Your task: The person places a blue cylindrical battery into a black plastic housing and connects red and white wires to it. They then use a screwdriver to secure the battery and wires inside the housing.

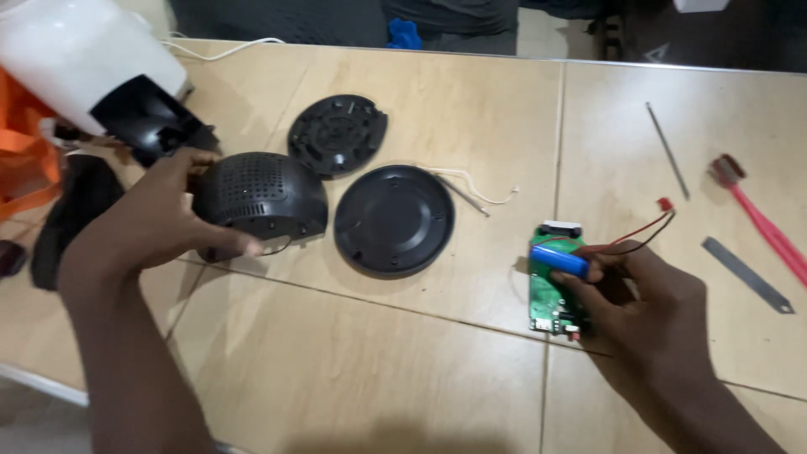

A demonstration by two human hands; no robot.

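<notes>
The right hand (643,294) has its grip clamped on a green circuit board (551,290) with a blue cylindrical battery cell (559,261) lying across its upper part; fingertips pinch the cell's right end while the board rests on the counter (378,353). The left hand (147,223) is spread over a black perforated dome shell (261,197), fingers closed around its left and lower rim, thumb along the bottom edge.

To do this well, the person would, by the look of it, want to keep the board flat on the counter and hold it by its edges and the cell, not by the red and black wires (643,235) (thin leads tear easily at solder joints). The dome looks best steadied with the whole palm, as it is.

The board's long axis runs nearly away from the person, tilted slightly, with a white connector at its far end and small sockets at the near end. The cell lies crosswise to it, running left to right. The wires trail right of the board towards a red tip.

Left of the board sits a round black disc (393,219), and beyond that a smaller black ribbed plate (336,134).
</notes>
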